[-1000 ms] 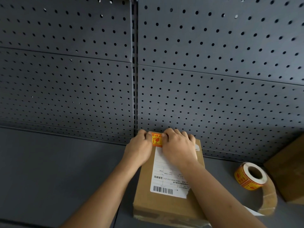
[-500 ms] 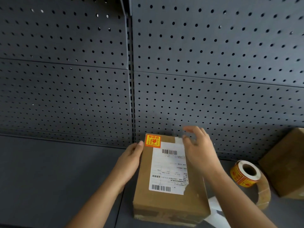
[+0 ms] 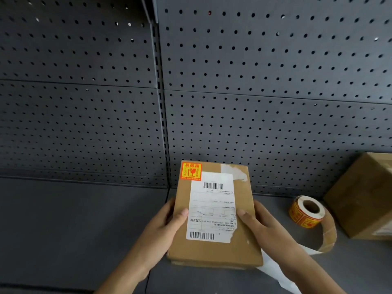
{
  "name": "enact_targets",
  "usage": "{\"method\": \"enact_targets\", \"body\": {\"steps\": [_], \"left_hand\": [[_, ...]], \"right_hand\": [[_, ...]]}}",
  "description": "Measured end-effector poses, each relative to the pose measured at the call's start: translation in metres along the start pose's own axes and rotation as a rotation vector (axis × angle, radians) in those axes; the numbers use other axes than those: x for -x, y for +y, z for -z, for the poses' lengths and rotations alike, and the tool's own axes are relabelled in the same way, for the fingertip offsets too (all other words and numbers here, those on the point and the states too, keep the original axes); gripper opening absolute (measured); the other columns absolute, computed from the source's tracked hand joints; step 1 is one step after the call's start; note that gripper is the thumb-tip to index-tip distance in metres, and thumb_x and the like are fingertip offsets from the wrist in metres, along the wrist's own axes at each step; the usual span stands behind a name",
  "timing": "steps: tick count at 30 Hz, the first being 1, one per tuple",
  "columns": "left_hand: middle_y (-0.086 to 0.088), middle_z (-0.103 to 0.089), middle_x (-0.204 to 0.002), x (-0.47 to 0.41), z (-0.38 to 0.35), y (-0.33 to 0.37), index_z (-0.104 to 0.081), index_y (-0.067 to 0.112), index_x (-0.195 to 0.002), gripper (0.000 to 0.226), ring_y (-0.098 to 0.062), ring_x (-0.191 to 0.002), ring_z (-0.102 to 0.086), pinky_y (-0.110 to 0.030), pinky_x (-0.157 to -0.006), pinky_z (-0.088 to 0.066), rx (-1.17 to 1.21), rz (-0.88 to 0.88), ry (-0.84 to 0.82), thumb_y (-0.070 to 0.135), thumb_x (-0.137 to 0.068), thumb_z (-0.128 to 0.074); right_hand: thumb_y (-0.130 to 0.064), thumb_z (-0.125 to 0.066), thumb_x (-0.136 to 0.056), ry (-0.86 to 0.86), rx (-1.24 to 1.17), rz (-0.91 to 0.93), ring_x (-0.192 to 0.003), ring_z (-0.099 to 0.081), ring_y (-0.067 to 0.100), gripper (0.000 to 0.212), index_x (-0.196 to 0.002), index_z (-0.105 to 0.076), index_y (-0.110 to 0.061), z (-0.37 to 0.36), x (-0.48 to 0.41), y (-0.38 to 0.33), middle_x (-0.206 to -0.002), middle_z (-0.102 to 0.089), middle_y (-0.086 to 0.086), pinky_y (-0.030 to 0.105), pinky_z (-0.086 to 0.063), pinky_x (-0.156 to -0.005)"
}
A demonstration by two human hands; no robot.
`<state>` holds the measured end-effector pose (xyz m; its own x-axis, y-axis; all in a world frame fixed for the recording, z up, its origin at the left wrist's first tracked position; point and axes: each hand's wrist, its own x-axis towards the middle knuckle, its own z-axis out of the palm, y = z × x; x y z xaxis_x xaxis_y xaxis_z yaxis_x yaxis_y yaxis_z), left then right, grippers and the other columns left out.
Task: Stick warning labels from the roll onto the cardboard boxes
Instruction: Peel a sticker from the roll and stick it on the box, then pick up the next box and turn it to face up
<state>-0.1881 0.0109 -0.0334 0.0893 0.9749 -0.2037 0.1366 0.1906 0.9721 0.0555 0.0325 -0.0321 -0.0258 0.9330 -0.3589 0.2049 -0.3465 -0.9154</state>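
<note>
The flat cardboard box point(image 3: 214, 217) lies on the dark shelf point(image 3: 63, 219), and 1 orange fragile sticker point(image 3: 191, 171) already sits on its far left corner, just beyond the white shipping label point(image 3: 212, 206). The left hand point(image 3: 163, 228) and right hand point(image 3: 263, 225) clasp the box's long sides, thumbs on top. Right of the box stands the label roll point(image 3: 306, 212), its backing strip point(image 3: 328, 238) trailing. Farther right, a second cardboard box point(image 3: 360, 196) shows no sticker, so it likely remains.
</note>
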Motion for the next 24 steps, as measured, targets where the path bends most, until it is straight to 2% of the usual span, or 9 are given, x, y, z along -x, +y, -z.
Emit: {"method": "enact_targets", "body": {"steps": [2,4,7,10,12,16,20,22,24], "left_hand": [[0.032,-0.068,-0.121,0.004,-0.001,0.002,-0.052,0.054,-0.131,0.033,0.011,-0.112,-0.063,-0.021,-0.092,-0.049,-0.033,-0.093,0.001,0.044,-0.099,-0.050],[0.033,-0.066,-0.124,0.007,-0.001,0.002,-0.044,0.054,-0.136,0.042,0.011,-0.115,-0.061,-0.013,-0.088,-0.051,-0.051,-0.177,-0.026,0.040,-0.098,-0.051],[0.033,-0.063,-0.128,0.008,0.000,-0.002,-0.032,0.051,-0.143,0.059,0.010,-0.119,-0.059,-0.007,-0.089,-0.048,-0.093,-0.260,-0.047,0.031,-0.094,-0.059],[0.027,-0.063,-0.133,0.004,0.001,-0.011,-0.025,0.044,-0.150,0.072,0.004,-0.124,-0.059,-0.015,-0.095,-0.052,-0.147,-0.289,-0.032,0.027,-0.093,-0.065],[0.028,-0.061,-0.135,0.000,0.001,-0.020,-0.022,0.043,-0.153,0.076,0.005,-0.126,-0.057,-0.017,-0.100,-0.051,-0.200,-0.298,-0.015,0.027,-0.094,-0.067],[0.037,-0.057,-0.133,-0.008,-0.003,-0.040,-0.018,0.041,-0.156,0.082,0.013,-0.125,-0.053,-0.010,-0.100,-0.046,-0.287,-0.292,0.038,0.033,-0.093,-0.069],[0.036,-0.062,-0.127,-0.015,-0.009,-0.063,-0.027,0.040,-0.153,0.078,0.011,-0.120,-0.058,-0.028,-0.102,-0.053,-0.328,-0.287,0.126,0.031,-0.091,-0.073],[0.035,-0.062,-0.127,-0.015,-0.012,-0.070,-0.030,0.040,-0.151,0.074,0.010,-0.119,-0.059,-0.032,-0.100,-0.055,-0.322,-0.294,0.154,0.029,-0.092,-0.072],[0.031,-0.061,-0.131,-0.016,-0.015,-0.075,-0.032,0.042,-0.150,0.072,0.008,-0.123,-0.057,-0.029,-0.100,-0.055,-0.298,-0.317,0.185,0.029,-0.091,-0.072]], "right_hand": [[-0.040,-0.062,-0.094,-0.005,-0.030,0.086,-0.083,-0.072,-0.004,0.040,-0.130,-0.047,-0.043,0.004,0.005,-0.001,-0.102,-0.074,-0.021,0.010,-0.053,-0.056],[-0.039,-0.066,-0.089,-0.011,-0.041,0.175,-0.090,-0.070,-0.007,0.046,-0.127,-0.042,-0.051,0.007,0.008,0.000,-0.100,-0.072,-0.028,0.010,-0.054,-0.060],[-0.040,-0.067,-0.082,-0.029,-0.024,0.278,-0.104,-0.065,-0.011,0.058,-0.125,-0.035,-0.061,0.010,0.015,0.003,-0.113,-0.065,-0.036,0.011,-0.055,-0.070],[-0.033,-0.068,-0.086,-0.056,0.060,0.354,-0.120,-0.059,-0.007,0.072,-0.144,-0.030,-0.051,0.010,0.020,0.010,-0.127,-0.062,-0.032,0.022,-0.054,-0.093],[-0.033,-0.070,-0.086,-0.040,0.143,0.387,-0.127,-0.052,-0.009,0.082,-0.152,-0.023,-0.045,0.010,0.020,0.017,-0.132,-0.058,-0.034,0.026,-0.049,-0.103],[-0.025,-0.075,-0.088,0.033,0.256,0.402,-0.132,-0.042,-0.016,0.092,-0.154,-0.015,-0.046,0.010,0.012,0.033,-0.138,-0.047,-0.041,0.020,-0.044,-0.104],[-0.015,-0.075,-0.089,0.058,0.311,0.420,-0.133,-0.040,-0.016,0.085,-0.153,-0.022,-0.035,0.008,0.006,0.051,-0.135,-0.046,-0.043,0.003,-0.037,-0.101],[-0.013,-0.074,-0.090,0.069,0.339,0.413,-0.135,-0.038,-0.015,0.084,-0.151,-0.021,-0.039,0.007,0.004,0.058,-0.137,-0.044,-0.042,0.001,-0.036,-0.101],[-0.004,-0.069,-0.091,0.050,0.343,0.409,-0.136,-0.037,-0.014,0.085,-0.151,-0.021,-0.041,0.009,0.004,0.061,-0.139,-0.044,-0.040,0.004,-0.039,-0.102]]}}
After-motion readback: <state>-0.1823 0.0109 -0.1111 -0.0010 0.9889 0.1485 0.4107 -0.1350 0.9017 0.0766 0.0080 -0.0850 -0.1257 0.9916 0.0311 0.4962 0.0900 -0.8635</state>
